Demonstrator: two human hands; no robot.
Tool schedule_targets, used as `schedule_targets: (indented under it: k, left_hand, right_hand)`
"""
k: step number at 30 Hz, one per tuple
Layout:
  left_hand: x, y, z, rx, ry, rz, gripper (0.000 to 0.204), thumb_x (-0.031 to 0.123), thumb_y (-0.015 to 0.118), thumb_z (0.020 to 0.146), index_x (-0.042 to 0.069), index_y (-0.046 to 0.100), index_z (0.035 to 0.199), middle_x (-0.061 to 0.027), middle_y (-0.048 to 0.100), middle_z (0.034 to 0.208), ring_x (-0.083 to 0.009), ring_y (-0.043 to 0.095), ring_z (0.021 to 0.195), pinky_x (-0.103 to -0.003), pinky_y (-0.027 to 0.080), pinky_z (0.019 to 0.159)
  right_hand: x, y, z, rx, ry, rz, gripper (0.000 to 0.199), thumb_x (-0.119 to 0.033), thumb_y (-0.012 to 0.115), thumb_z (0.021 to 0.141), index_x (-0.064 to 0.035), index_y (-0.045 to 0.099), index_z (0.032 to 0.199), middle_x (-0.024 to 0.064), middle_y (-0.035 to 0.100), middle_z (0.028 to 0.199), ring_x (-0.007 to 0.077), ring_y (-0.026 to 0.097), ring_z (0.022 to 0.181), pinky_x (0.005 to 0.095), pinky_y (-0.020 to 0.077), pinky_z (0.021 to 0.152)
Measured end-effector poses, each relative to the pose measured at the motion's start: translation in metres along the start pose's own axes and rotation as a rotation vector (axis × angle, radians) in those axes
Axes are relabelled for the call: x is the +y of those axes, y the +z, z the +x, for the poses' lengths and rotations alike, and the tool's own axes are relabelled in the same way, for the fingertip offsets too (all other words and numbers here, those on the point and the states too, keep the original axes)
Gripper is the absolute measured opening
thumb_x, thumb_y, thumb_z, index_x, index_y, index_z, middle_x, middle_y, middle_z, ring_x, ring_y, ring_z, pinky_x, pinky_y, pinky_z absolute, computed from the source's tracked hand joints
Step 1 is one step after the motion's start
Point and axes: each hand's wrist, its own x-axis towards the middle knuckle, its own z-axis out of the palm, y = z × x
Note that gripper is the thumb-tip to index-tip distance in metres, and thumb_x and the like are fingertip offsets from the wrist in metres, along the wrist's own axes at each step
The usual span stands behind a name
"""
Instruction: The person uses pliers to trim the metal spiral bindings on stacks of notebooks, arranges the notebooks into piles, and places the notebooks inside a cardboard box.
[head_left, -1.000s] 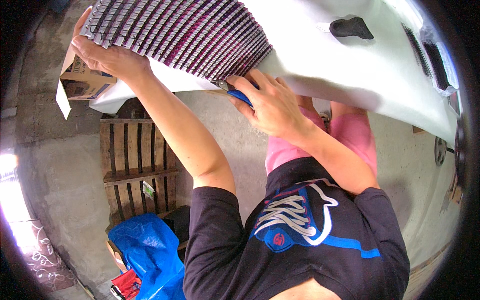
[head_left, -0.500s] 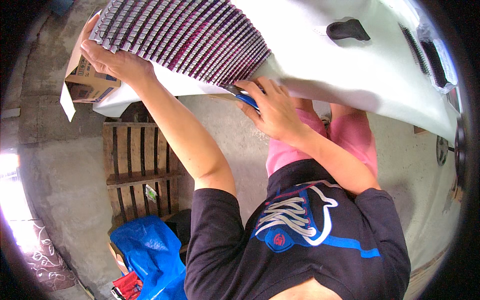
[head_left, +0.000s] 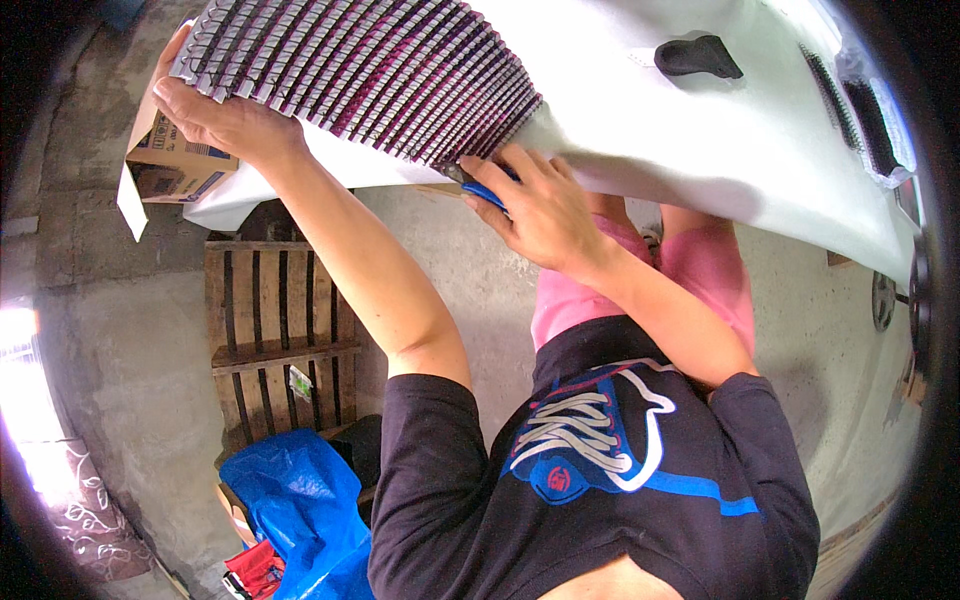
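Observation:
A wide panel of silvery segmented rows with dark purple gaps (head_left: 360, 70) lies over the near left part of a white-covered table (head_left: 800, 130). At its left end my left hand (head_left: 230, 125) is closed round the edge. My right hand (head_left: 550, 215) grips a small tool with blue handles, which looks like pliers (head_left: 488, 196). The dark head of the tool is at the panel's near right edge. My fingers partly cover it, so I cannot tell whether its jaws are closed.
A black curved piece (head_left: 697, 58) lies on the table. Dark bristly strips (head_left: 868, 125), partly in clear plastic, are at the right. Beyond my left hand is a cardboard box (head_left: 180, 165). Below left are a wooden pallet (head_left: 285, 353) and a blue plastic sheet (head_left: 300, 500).
My right hand has shifted slightly left with the blue-handled pliers along the panel's near edge. My left hand and the panel have moved a little left too.

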Motion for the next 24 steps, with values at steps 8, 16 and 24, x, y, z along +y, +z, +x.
schedule_targets:
  k: [8,16,24]
  left_hand:
    - [0.002,0.002,-0.001,0.025,0.029,0.014,0.050,0.050,0.035,0.092,0.006,0.056,0.101,-0.0057,0.058,0.088,-0.0153,0.066,0.077,-0.029,0.061,0.071]
    - [-0.001,-0.005,0.002,-0.030,0.024,0.036,0.052,0.053,0.035,0.092,0.006,0.055,0.102,-0.0055,0.059,0.090,-0.0155,0.066,0.078,-0.028,0.061,0.070]
    - [-0.003,-0.007,0.001,-0.065,0.040,0.048,0.052,0.053,0.034,0.092,0.006,0.054,0.102,-0.0042,0.058,0.089,-0.0154,0.067,0.077,-0.027,0.061,0.069]
  right_hand:
    - [0.002,-0.013,0.016,-0.413,0.628,0.938,0.024,-0.025,0.059,0.087,-0.0074,0.059,0.103,0.0130,0.061,0.070,0.0305,0.059,0.056,0.0385,0.0503,0.060]
    - [0.005,-0.006,-0.002,0.030,-0.027,-0.054,0.030,-0.029,0.063,0.080,-0.0155,0.058,0.107,0.0076,0.053,0.094,0.0266,0.055,0.085,0.0401,0.0385,0.073]
    - [0.003,-0.002,-0.003,-0.075,0.031,-0.056,0.034,-0.030,0.064,0.080,-0.0150,0.058,0.111,0.0057,0.055,0.096,0.0253,0.057,0.084,0.0388,0.0415,0.071]
